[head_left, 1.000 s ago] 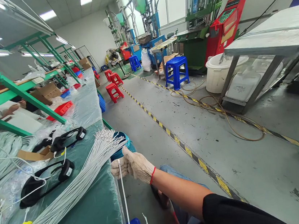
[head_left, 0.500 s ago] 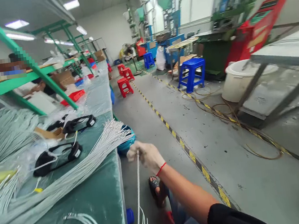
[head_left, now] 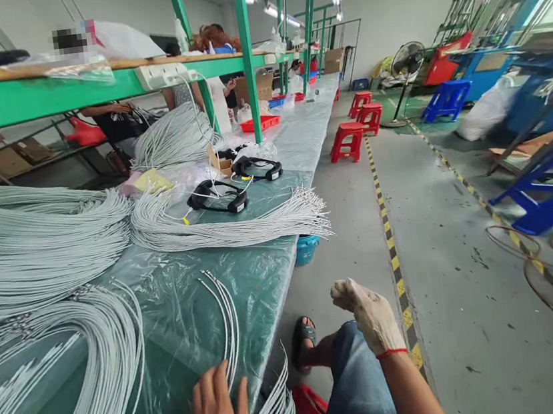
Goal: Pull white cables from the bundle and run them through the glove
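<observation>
— Two hands, yes? What do they do?
— The left hand (head_left: 216, 412) is bare. It lies flat with fingers spread on the table (head_left: 265, 282), and its fingertips touch a thin bunch of white cables (head_left: 225, 311). It grips nothing. The wrist is cut off by the lower edge.
— And the other one?
— The right hand (head_left: 369, 313) wears a knit glove and hangs over the knee, apart from the table. Its fingers are curled closed. I see nothing in the fist, but a thin wire there I could not make out.
— Where do the cables run?
— They curve from the middle of the table toward the near edge and go under the left fingers, where I lose them.
— What else is near?
— Bigger heaps (head_left: 33, 237) of such cable lie at the left. One bundle (head_left: 259, 226) sticks out over the edge, above a blue bucket (head_left: 305, 247) half hidden by the table. Two black bands (head_left: 217, 197) lie behind; what they are, I cannot tell. Behind the shelf (head_left: 41, 98) some people (head_left: 216, 100) are mostly hidden.
</observation>
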`<state>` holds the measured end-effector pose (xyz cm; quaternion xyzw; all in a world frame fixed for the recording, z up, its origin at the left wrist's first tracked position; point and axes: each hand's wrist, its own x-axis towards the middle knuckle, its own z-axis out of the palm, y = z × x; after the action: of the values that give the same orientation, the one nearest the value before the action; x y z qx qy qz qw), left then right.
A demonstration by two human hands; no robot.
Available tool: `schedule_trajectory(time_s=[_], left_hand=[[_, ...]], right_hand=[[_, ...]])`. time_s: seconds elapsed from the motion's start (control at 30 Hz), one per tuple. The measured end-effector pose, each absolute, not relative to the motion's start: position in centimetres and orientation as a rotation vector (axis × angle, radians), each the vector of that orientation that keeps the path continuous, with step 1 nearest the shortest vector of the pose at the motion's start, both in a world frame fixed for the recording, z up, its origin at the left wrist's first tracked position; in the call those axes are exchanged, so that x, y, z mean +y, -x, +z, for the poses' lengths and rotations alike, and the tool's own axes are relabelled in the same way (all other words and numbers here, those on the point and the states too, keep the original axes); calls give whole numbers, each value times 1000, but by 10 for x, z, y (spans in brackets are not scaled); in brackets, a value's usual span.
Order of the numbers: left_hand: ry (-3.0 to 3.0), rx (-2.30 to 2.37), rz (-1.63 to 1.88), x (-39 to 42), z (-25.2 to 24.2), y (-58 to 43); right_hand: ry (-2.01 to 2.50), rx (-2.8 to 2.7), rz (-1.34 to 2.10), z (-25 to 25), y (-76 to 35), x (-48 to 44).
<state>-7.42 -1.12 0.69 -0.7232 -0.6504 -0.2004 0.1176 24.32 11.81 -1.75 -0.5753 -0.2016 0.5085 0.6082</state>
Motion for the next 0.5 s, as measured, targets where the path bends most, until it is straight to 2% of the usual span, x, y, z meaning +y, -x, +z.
schedule_trajectory(time_s=[0.1,0.23,0.37,0.5], left_hand=[[2116,-2140,-407,-10,3,89],[2182,-2444,-559,-6,5,90],[2090,-2926,-909,2,22,91],[1967,-3296,-1415,6,40,91]], right_hand=[[1290,-523,1223,-17,-229,122],[1275,-631,1279,-5,-208,120],[1274,-837,1348,12,-183,109],[1231,-977,1415,29,-154,93]])
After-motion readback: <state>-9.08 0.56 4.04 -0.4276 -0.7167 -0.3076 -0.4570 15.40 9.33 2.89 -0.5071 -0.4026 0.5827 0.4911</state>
